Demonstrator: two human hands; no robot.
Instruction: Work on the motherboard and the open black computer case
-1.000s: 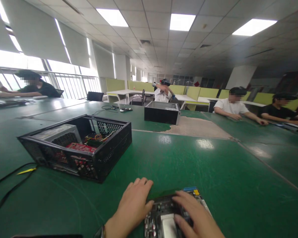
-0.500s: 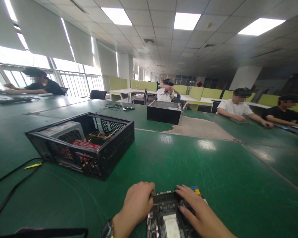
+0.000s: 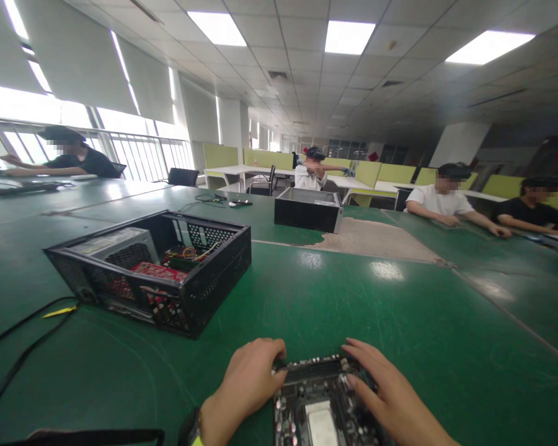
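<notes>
Closest to me, at the bottom edge of the view, a motherboard (image 3: 320, 406) lies flat on a green table (image 3: 376, 310), with a pale square socket cover at its middle. My left hand (image 3: 253, 379) is curled almost into a fist at the board's far left corner, fingers bent down and thumb pressed against the edge, so it has hold of the board there. A watch (image 3: 191, 428) sits on that wrist. My right hand (image 3: 387, 396) lies on the board's right side, fingers loosely spread and stretched forward over the far right corner. It rests on the board rather than closing round it.

Farther off, to the left, stands an open black computer case (image 3: 199, 282) with mesh walls. Inside it are a grey power supply (image 3: 121, 246), a red circuit board and a tangle of coloured wires. Black cables (image 3: 23, 347) trail from its left end across the table, beside a small yellow tag (image 3: 60, 311).

Beyond that, near the middle, a second black case (image 3: 307, 214) stands next to a worn brown patch (image 3: 372, 238) in the table's green surface.

At the far edges, four other people sit at the tables: one at the left by the windows, one behind the second case, and two at the right.
</notes>
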